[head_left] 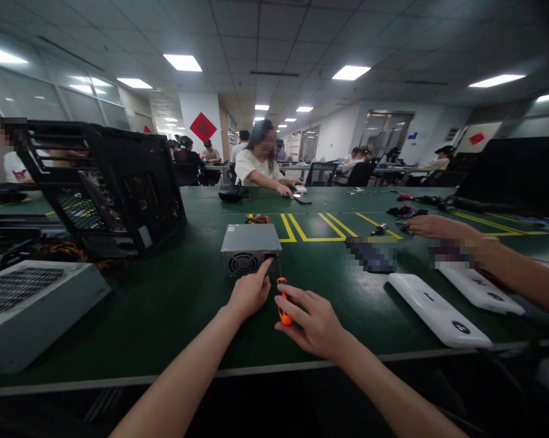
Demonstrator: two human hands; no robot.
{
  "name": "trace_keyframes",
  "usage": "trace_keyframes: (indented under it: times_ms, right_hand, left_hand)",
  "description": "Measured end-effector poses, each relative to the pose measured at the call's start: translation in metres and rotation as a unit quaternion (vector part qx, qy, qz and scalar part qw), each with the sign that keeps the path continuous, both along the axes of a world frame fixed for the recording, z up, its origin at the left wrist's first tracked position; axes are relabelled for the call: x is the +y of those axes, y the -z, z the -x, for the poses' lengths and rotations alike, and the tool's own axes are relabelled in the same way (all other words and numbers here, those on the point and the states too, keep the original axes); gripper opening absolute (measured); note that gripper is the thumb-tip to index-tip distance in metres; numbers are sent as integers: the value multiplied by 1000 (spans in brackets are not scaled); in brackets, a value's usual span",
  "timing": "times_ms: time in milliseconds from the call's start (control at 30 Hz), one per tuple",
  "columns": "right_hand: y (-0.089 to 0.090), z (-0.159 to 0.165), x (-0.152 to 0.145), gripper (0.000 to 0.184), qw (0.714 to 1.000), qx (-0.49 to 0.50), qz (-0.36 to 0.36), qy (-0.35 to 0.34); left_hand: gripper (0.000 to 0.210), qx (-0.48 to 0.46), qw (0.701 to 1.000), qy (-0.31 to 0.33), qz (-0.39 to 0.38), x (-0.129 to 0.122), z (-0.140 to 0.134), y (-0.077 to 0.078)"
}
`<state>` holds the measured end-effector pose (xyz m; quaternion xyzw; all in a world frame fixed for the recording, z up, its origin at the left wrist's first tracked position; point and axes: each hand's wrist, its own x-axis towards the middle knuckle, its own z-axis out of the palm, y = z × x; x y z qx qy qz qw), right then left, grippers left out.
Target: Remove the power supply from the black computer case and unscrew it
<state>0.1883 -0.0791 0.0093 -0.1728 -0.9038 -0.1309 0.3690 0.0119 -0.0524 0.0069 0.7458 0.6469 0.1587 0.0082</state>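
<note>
A grey power supply (pixel 250 240) sits on the green table, its fan grille and socket facing me. My left hand (pixel 251 292) reaches to its near right corner, index finger stretched out against the face beside the socket and the other fingers loosely bent; it holds nothing. Between the fingertips and thumb of my right hand (pixel 313 319) is an orange and black screwdriver (pixel 284 310), held by the handle. Its thin shaft points up toward the power supply's right edge; whether the tip touches is too fine to tell. Coloured cables (pixel 257 219) lie behind the power supply.
An open black computer case (pixel 105 188) stands at left, with another larger power supply (pixel 37 310) in front. On the right lie white shells (pixel 438 310) and a blurred dark item (pixel 369 254). A co-worker's arm (pixel 497 249) reaches in from the right; another person (pixel 260 158) sits opposite.
</note>
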Motion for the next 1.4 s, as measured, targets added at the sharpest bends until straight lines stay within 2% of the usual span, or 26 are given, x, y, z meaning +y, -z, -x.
trace_keyframes:
  times_ms: [67,167,300,400,533,667,767,900,1100,1267,1400]
  right_hand:
    - [4,0,2,35,999,33,-12,0]
    - [8,1,3,31,998,64,9,-4]
    - [4,1,0,38,998,29,48,-20]
    - [-2,-1,-3,39,999,-6,36,-23]
    - [2,-1,0,37,1000,17,3,-18]
    - [7,1,2,36,998,45,25,-24]
    - [3,2,-1,40,998,24,53,-27]
    - [-2,0,-2,40,999,-9,24,-20]
    - [7,-1,3,32,996,72,39,-26]
    - [0,-1,-3,40,997,5,59,-47]
    - [-2,-3,-3,39,1000,-7,17,-25]
  left_hand:
    - [50,0,1000,-5,2,0,0,0]
    - [50,-2,1000,-3,4,0,0,0]
    - [50,0,1000,2,-4,1,1,2]
    - [50,0,1000,12,-12,2,2,4]
    - [50,6,1000,8,-13,2,2,4]
    - [50,9,1000,1,-8,2,1,4]
    - [50,3,1000,2,-5,3,1,4]
    - [51,-1,1000,10,2,3,2,4]
    - [50,0,1000,5,-8,3,1,6]
    - [50,-3,1000,15,-12,3,3,5]
    - [51,-6,1000,16,-7,3,2,4]
